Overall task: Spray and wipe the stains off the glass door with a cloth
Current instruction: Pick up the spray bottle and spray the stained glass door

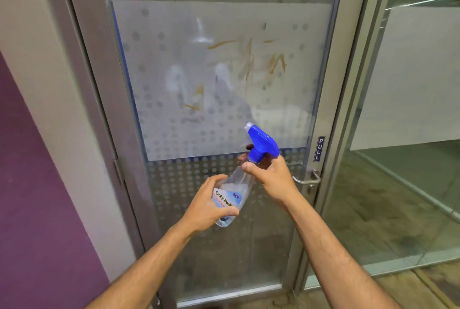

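While both hands point(271, 179) point(209, 205) clamp fingers round the tilted bottle point(232, 196), risks spraying below the stains point(249, 64), missing them.

Purple wall point(29, 184) at left — frosted glass partition point(410, 79), mottled floor point(385, 221) at right.

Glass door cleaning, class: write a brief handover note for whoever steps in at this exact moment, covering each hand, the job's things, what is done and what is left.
Left hand grips the body of the clear plastic spray bottle.
Right hand grips its neck under the blue trigger head.
Bottle is tilted, nozzle towards the frosted, dotted glass door.
Brown smeared stains sit on the glass above the bottle; more lower left.
No cloth in view.
Done: bottle in hand. Left: spray the stains, wipe with a cloth.
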A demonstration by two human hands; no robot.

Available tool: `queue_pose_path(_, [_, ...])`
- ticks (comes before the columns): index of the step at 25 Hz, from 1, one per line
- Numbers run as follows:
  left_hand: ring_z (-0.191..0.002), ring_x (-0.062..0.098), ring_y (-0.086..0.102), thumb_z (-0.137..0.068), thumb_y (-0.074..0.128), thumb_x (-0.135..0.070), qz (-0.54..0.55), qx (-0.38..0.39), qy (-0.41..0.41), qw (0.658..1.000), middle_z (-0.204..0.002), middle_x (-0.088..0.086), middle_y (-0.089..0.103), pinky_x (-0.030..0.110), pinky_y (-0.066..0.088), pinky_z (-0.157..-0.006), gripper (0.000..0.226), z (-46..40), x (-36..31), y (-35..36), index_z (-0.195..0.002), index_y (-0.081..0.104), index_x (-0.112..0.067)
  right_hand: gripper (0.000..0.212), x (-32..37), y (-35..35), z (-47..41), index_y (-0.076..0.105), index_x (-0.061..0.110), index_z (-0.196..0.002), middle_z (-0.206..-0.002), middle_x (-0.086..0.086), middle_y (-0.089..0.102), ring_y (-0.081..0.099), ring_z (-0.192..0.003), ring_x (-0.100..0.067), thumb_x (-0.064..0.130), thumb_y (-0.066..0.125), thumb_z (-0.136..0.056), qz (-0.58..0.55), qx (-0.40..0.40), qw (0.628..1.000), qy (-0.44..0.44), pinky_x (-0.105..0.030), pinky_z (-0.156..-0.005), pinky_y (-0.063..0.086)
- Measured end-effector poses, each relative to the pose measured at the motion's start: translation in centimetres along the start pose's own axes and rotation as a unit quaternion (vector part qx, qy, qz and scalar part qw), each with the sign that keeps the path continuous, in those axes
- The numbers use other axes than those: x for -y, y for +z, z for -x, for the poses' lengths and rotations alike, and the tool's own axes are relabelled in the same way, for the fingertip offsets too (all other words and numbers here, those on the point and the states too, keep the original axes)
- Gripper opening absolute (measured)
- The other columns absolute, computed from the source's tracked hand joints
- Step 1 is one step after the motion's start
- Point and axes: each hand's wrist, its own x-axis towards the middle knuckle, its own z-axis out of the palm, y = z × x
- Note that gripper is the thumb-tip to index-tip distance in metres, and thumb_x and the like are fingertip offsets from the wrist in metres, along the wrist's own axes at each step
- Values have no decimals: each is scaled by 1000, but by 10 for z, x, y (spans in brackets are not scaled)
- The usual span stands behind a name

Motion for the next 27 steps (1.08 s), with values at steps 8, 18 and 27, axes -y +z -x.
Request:
queue_pose_path(8, [-85, 1, 71, -69, 92, -28, 30, 81, 13, 996, -115, -12, 66, 17, 56, -77, 71, 58, -81, 82, -124, 48, -34, 25, 37, -84, 90, 69, 14, -101, -107, -13, 77, 72, -98, -13, -5, 73, -85, 2, -56, 998, -19, -24, -84, 56])
queue_pose_path(18, [-99, 15, 73, -77, 84, -27, 108, 176, 68, 976, -122, -9, 65, 34, 60, -91, 65, 142, -166, 229, -127, 45, -42, 24, 65, -210, 246, 72, 14, -98, -103, -13, 78, 72, -92, -16, -4, 73, -82, 49, -174, 982, 46, -42, -93, 57])
queue_pose_path(27, [-114, 28, 70, -80, 86, -26, 140, 357, 70, 921, -124, 2, 71, 53, 55, -101, 57, 157, -215, 395, -129, 58, -32, 29, 75, -342, 358, 72, 21, -101, -102, 3, 77, 69, -92, -6, -5, 66, -89, 75, -306, 944, 98, -23, -85, 56])
